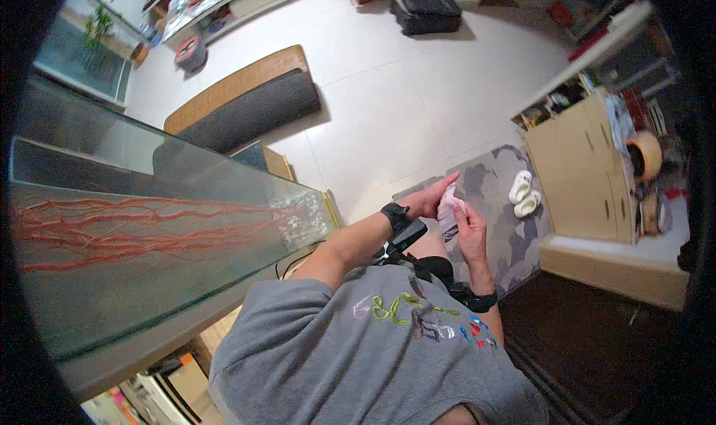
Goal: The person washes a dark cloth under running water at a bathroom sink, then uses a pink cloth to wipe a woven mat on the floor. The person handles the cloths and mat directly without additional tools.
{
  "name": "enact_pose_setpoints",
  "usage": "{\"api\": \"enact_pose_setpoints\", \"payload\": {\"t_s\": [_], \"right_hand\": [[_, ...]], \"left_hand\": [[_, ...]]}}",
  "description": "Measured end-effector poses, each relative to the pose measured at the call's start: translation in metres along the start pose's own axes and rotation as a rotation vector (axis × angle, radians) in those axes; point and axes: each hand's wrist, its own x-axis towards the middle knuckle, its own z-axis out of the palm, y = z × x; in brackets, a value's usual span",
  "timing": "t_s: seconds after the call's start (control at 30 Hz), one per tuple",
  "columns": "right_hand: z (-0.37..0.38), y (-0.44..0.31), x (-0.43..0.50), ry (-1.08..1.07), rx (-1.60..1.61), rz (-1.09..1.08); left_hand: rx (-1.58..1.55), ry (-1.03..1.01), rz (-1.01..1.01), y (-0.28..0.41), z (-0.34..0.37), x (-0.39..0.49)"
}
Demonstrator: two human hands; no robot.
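Note:
A small piece of pink and white fabric (449,215), crumpled and dark at its lower edge, is held between both hands in front of my body. My left hand (433,196) grips it from the left, with the thumb pointing up and away. From the right, my right hand (471,229) pinches the cloth between thumb and fingers. Black straps circle both wrists. Below the hands are my bare leg and a dark device (410,234) near my waist. Exactly what kind of cloth item it is cannot be told.
A glass partition (168,223) with red branches stands close on the left. White clogs (524,194) lie on a patterned grey mat (492,173) beside a beige shoe cabinet (582,173). Farther off are a bench-like seat (246,106) and a black suitcase (426,12) on the tiled floor.

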Motion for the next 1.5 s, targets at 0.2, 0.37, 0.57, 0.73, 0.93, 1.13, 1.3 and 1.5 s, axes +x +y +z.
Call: {"api": "enact_pose_setpoints", "payload": {"t_s": [0.2,0.37,0.57,0.73,0.93,1.13,1.3,1.5], "right_hand": [[-0.018,-0.004,0.143,-0.374,0.305,0.144],[-0.036,0.023,0.3,-0.394,0.481,0.252],[0.01,0.03,0.456,-0.536,-0.066,0.353],[0.073,-0.018,0.514,-1.007,0.931,0.804],[0.114,-0.011,0.617,-0.868,0.808,0.811],[0.124,0.01,0.785,-0.834,0.833,0.812],[0.108,-0.014,0.897,-0.955,0.918,0.804],[0.109,0.007,1.031,-0.419,0.574,0.756]], "left_hand": [[-0.167,0.458,0.084,0.101,-0.028,-0.012],[-0.317,0.258,0.447,0.193,-0.033,-0.008],[-0.424,0.08,0.768,0.306,-0.003,-0.025],[-0.446,0.125,0.911,0.383,-0.021,-0.026],[-0.088,0.771,0.94,0.449,-0.078,-0.086],[0.119,1.429,0.77,0.512,-0.193,-0.151],[-0.127,1.469,0.96,0.582,-0.234,-0.201],[0.353,1.922,0.711,0.628,-0.296,-0.225]]}}
